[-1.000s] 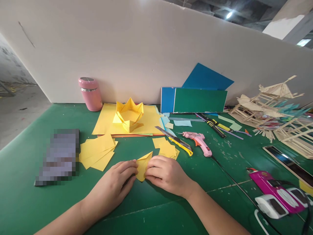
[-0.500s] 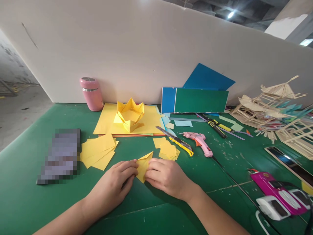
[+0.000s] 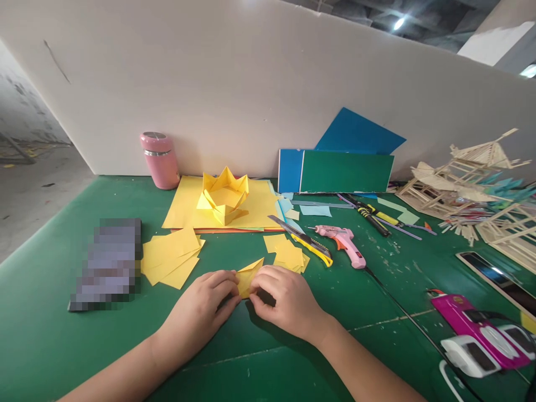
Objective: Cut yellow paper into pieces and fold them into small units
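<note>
Between my two hands a small piece of folded yellow paper (image 3: 247, 277) lies on the green table, with a creased flap along its upper edge. My left hand (image 3: 215, 298) pinches its left side, thumb and fingers closed. On the other side my right hand (image 3: 285, 298) grips the paper's right part, thumb tip at the lower edge; its fingers cover that portion. Just behind the right hand are small yellow paper pieces (image 3: 288, 254). Larger yellow sheets (image 3: 171, 254) fan out to the left. A folded yellow paper crown shape (image 3: 224, 198) stands behind on a stack of coloured paper (image 3: 180, 209).
A utility knife (image 3: 307, 243) and a pink glue gun (image 3: 341, 240) with a black cord lie right of centre. A pink flask (image 3: 161, 164) stands at the back left. Far right are wooden stick models (image 3: 456, 184), a phone (image 3: 498, 279) and a magenta power strip (image 3: 473, 326).
The folded paper's lower tip, visible before, is now turned up, and both thumbs have come to its lower edge. The view has shifted slightly.
</note>
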Action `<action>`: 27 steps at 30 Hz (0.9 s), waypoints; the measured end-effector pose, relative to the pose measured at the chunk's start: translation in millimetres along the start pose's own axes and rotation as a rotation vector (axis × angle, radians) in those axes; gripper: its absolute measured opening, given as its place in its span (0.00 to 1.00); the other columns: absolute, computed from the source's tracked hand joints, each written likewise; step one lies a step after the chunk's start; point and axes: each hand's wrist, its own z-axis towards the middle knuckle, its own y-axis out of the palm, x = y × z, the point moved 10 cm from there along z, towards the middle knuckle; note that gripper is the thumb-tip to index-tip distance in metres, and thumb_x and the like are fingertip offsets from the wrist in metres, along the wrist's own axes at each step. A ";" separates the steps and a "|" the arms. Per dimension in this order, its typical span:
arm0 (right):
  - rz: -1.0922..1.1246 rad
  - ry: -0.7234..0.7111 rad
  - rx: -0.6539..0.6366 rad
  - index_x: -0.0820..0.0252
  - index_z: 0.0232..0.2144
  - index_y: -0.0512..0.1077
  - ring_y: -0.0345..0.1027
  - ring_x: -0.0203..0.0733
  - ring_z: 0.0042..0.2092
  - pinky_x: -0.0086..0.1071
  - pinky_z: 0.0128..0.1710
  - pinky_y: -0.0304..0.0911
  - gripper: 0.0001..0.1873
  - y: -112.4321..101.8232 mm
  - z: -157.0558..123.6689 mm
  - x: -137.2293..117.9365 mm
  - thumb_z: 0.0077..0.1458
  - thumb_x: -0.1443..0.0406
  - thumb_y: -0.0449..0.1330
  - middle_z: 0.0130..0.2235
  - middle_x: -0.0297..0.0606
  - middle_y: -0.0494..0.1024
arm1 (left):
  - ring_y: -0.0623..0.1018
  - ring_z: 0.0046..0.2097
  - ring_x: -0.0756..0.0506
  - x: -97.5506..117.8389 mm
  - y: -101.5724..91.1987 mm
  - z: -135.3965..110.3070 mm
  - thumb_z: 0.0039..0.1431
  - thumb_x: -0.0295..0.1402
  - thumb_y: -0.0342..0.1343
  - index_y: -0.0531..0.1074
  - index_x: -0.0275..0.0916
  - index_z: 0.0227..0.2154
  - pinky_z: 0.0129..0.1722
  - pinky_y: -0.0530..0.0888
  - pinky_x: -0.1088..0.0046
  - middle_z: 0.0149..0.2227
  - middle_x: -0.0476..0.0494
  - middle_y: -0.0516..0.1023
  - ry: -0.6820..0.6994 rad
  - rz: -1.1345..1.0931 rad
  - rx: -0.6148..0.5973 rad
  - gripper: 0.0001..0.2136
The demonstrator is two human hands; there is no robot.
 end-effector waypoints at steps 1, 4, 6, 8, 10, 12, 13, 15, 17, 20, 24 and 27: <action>0.019 0.014 -0.003 0.58 0.27 0.68 0.67 0.38 0.33 0.29 0.31 0.59 0.03 0.1 0.1 1.1 0.54 0.68 0.57 0.29 0.33 0.74 | 0.80 0.39 0.43 0.2 0.4 0.4 0.65 0.35 0.43 0.71 0.39 0.28 0.39 0.78 0.67 0.37 0.41 0.79 -0.002 0.001 -0.003 0.14; 0.022 0.051 -0.016 0.57 0.26 0.68 0.66 0.39 0.34 0.30 0.32 0.59 0.05 2.2 0.9 3.6 0.55 0.67 0.59 0.29 0.33 0.74 | 0.80 0.39 0.43 0.2 0.6 0.8 0.65 0.34 0.43 0.71 0.39 0.28 0.40 0.77 0.67 0.37 0.41 0.79 -0.006 0.002 -0.005 0.14; 0.018 0.073 -0.014 0.58 0.25 0.67 0.65 0.40 0.34 0.31 0.32 0.59 0.07 3.8 1.8 4.9 0.55 0.68 0.58 0.28 0.34 0.74 | 0.80 0.39 0.44 -0.8 0.6 0.6 0.65 0.35 0.43 0.71 0.39 0.28 0.40 0.77 0.67 0.38 0.42 0.79 -0.017 -0.008 -0.005 0.14; 0.030 0.094 -0.005 0.57 0.25 0.67 0.65 0.41 0.34 0.31 0.32 0.60 0.07 5.1 2.5 6.4 0.54 0.70 0.57 0.27 0.34 0.73 | 0.80 0.38 0.44 -2.5 1.1 0.1 0.65 0.35 0.43 0.71 0.40 0.28 0.40 0.77 0.68 0.38 0.42 0.79 -0.033 -0.024 -0.011 0.14; 0.045 0.113 0.006 0.57 0.24 0.66 0.65 0.41 0.34 0.31 0.32 0.60 0.08 6.0 2.9 8.0 0.53 0.70 0.58 0.27 0.34 0.72 | 0.80 0.39 0.44 -4.6 1.3 -0.7 0.64 0.35 0.44 0.72 0.40 0.28 0.40 0.78 0.67 0.38 0.42 0.79 -0.046 -0.041 -0.010 0.14; 0.064 0.130 0.013 0.57 0.23 0.66 0.65 0.42 0.35 0.31 0.32 0.60 0.08 6.9 2.9 9.7 0.52 0.71 0.59 0.26 0.34 0.72 | 0.80 0.39 0.44 -6.0 0.7 -1.6 0.64 0.34 0.44 0.73 0.39 0.29 0.41 0.78 0.67 0.40 0.42 0.79 -0.042 -0.055 -0.002 0.14; 0.071 0.138 0.016 0.58 0.23 0.66 0.65 0.42 0.35 0.31 0.32 0.60 0.08 7.4 2.9 10.6 0.52 0.71 0.59 0.26 0.34 0.72 | 0.80 0.40 0.44 -6.2 0.5 -2.1 0.64 0.34 0.44 0.73 0.39 0.30 0.42 0.78 0.67 0.40 0.42 0.79 -0.030 -0.063 -0.001 0.13; 0.081 0.153 0.017 0.58 0.23 0.66 0.65 0.42 0.35 0.31 0.32 0.60 0.08 8.4 2.8 12.2 0.51 0.72 0.60 0.27 0.33 0.72 | 0.79 0.43 0.44 -5.7 -0.1 -3.1 0.64 0.32 0.44 0.74 0.39 0.33 0.44 0.77 0.67 0.41 0.42 0.80 0.011 -0.081 -0.006 0.13; 0.080 0.165 0.015 0.58 0.24 0.66 0.65 0.42 0.35 0.31 0.32 0.60 0.08 9.5 2.8 13.6 0.51 0.72 0.61 0.27 0.33 0.72 | 0.78 0.46 0.43 -3.8 -1.4 -4.0 0.65 0.30 0.44 0.74 0.40 0.35 0.46 0.76 0.66 0.41 0.43 0.80 0.068 -0.099 -0.021 0.13; 0.083 0.174 0.010 0.58 0.24 0.67 0.65 0.41 0.35 0.31 0.32 0.60 0.08 9.4 2.8 15.0 0.50 0.72 0.62 0.26 0.33 0.72 | 0.77 0.48 0.44 0.1 -1.5 -4.8 0.65 0.28 0.43 0.75 0.41 0.39 0.48 0.75 0.66 0.43 0.44 0.79 0.150 -0.102 -0.083 0.13; 0.139 0.148 -0.011 0.58 0.25 0.69 0.65 0.40 0.35 0.31 0.34 0.61 0.08 7.0 1.9 14.5 0.49 0.71 0.65 0.28 0.32 0.73 | 0.75 0.47 0.43 0.9 -0.9 -4.2 0.65 0.27 0.43 0.73 0.43 0.45 0.47 0.74 0.66 0.46 0.42 0.76 0.184 -0.075 -0.157 0.15; 0.171 0.119 -0.047 0.58 0.26 0.71 0.65 0.40 0.36 0.32 0.35 0.61 0.08 7.0 1.3 13.2 0.48 0.72 0.66 0.29 0.32 0.74 | 0.74 0.47 0.42 1.1 3.2 -4.6 0.65 0.25 0.42 0.72 0.44 0.47 0.48 0.73 0.64 0.46 0.42 0.75 0.199 -0.059 -0.226 0.16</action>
